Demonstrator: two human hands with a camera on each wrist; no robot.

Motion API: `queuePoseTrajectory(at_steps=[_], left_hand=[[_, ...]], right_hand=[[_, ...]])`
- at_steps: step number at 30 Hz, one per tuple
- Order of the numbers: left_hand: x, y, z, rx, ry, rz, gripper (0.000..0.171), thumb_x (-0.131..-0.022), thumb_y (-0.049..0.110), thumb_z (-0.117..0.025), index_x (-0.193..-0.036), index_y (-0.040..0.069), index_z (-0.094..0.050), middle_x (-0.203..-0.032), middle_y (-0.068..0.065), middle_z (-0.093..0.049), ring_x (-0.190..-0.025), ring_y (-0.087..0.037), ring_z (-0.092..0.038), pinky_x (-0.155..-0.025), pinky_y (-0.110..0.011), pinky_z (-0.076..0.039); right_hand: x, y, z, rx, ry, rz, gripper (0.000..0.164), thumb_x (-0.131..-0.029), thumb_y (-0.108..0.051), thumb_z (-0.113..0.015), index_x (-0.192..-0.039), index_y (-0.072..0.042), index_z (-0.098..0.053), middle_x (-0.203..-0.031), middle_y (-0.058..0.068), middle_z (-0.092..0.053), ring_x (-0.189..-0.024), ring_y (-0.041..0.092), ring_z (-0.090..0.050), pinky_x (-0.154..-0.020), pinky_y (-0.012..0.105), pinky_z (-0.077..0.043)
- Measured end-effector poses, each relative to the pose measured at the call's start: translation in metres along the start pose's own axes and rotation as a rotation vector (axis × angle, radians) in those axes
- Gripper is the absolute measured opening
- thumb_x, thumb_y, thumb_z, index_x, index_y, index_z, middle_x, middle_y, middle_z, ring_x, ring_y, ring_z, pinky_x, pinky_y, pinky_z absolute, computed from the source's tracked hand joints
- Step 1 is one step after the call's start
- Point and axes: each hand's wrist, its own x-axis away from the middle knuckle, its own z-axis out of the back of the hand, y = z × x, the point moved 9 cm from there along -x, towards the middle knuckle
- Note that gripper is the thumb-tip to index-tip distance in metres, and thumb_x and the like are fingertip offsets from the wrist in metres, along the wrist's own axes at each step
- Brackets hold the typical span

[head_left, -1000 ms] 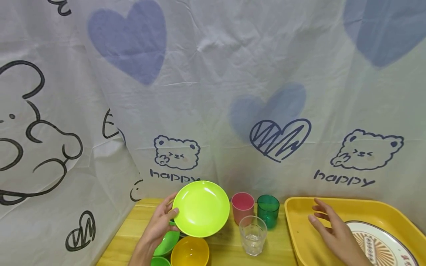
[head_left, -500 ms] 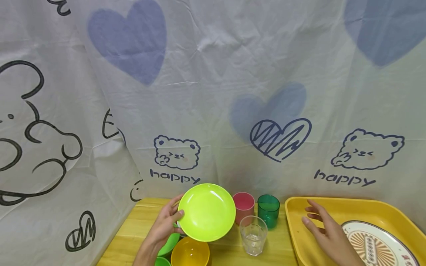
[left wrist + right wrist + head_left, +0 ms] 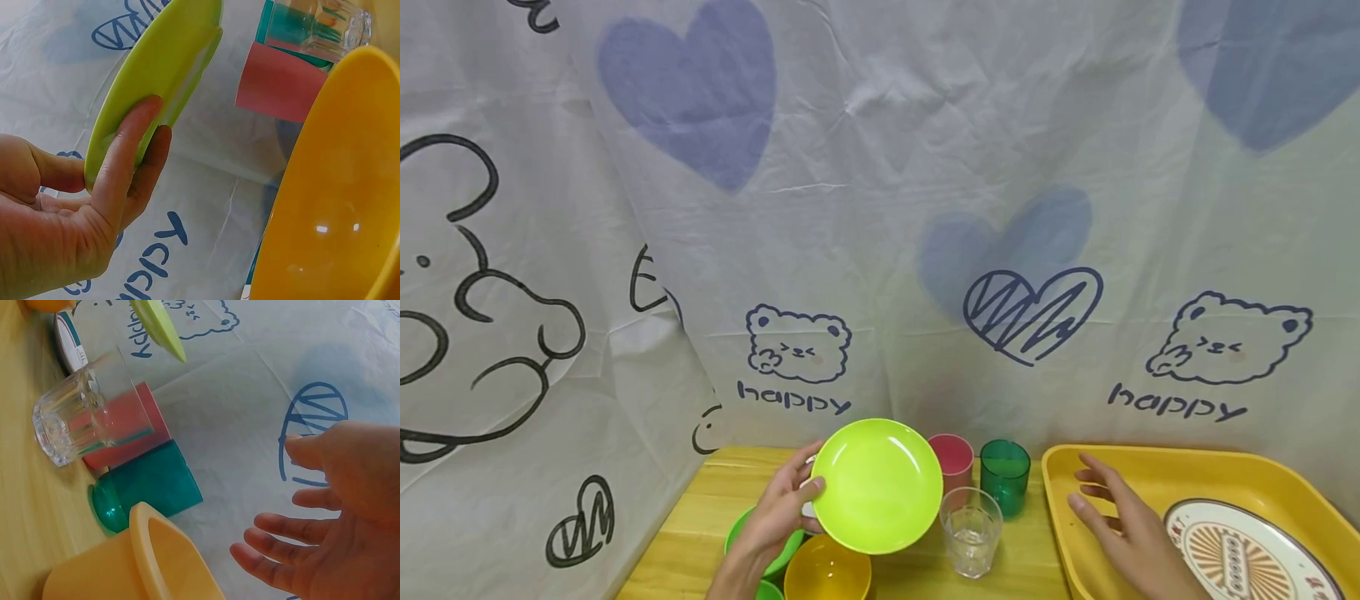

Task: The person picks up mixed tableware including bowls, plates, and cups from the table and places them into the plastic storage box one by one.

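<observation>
The left hand point(image 3: 781, 504) pinches a green plate point(image 3: 880, 486) by its rim, with the thumb on the front edge and the fingers behind against the underside. The plate is held above the bench point(image 3: 700, 512), tilted so that its glossy hollow faces the head camera, and it partly hides the pink cup point(image 3: 957, 457) behind it. The right hand point(image 3: 1123, 533) hovers over the yellow tray point(image 3: 1210, 477), its fingers loosely spread and its thumb apart.

Inside the tray lies a white patterned plate point(image 3: 1243, 557) with a dark rim and a brown sunburst design. Left of the tray, the pink cup and a dark green cup point(image 3: 1005, 479) stand upright side by side, mouths up, with a clear glass point(image 3: 972, 537) upright in front of them; whether the glass holds any liquid is hard to tell. Below the green plate sits an orange bowl point(image 3: 827, 571), its shiny inner wall showing. Beside it is a green bowl point(image 3: 786, 557), largely hidden by the left forearm.
</observation>
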Motion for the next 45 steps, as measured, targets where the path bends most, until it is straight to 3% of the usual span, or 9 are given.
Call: queuePoseTrajectory(at_steps=[18,27,45], left_hand=[[-0.001,-0.005,-0.014,-0.008,-0.030,0.010,0.054,-0.098,0.003,-0.044,-0.148,0.010,-0.025,-0.144,-0.022,-0.038,-0.080,-0.032,-0.066,-0.060,-0.048,-0.057],[-0.002,-0.008,-0.031,0.016,-0.085,-0.010,0.051,-0.098,0.003,-0.043,-0.147,0.009,-0.028,-0.139,-0.020,-0.044,-0.079,-0.031,-0.066,-0.058,-0.050,-0.056],[-0.001,-0.015,-0.053,0.011,-0.145,-0.020,0.050,-0.097,0.002,-0.043,-0.146,0.008,-0.031,-0.133,-0.018,-0.050,-0.074,-0.026,-0.066,-0.050,-0.036,-0.056]], right_hand=[[-0.002,-0.007,-0.025,-0.057,-0.109,-0.048,0.076,-0.090,-0.060,-0.048,-0.145,-0.011,-0.030,-0.133,0.015,-0.049,-0.119,0.034,-0.048,-0.086,0.047,-0.052],[-0.001,-0.005,-0.037,-0.087,-0.138,-0.101,0.081,-0.086,-0.062,-0.052,-0.146,-0.012,-0.030,-0.134,0.014,-0.049,-0.118,0.033,-0.051,-0.088,0.047,-0.051],[0.000,-0.005,-0.053,-0.086,-0.188,-0.159,0.082,-0.082,-0.065,-0.055,-0.144,-0.015,-0.035,-0.132,0.008,-0.053,-0.116,0.028,-0.051,-0.088,0.045,-0.052]])
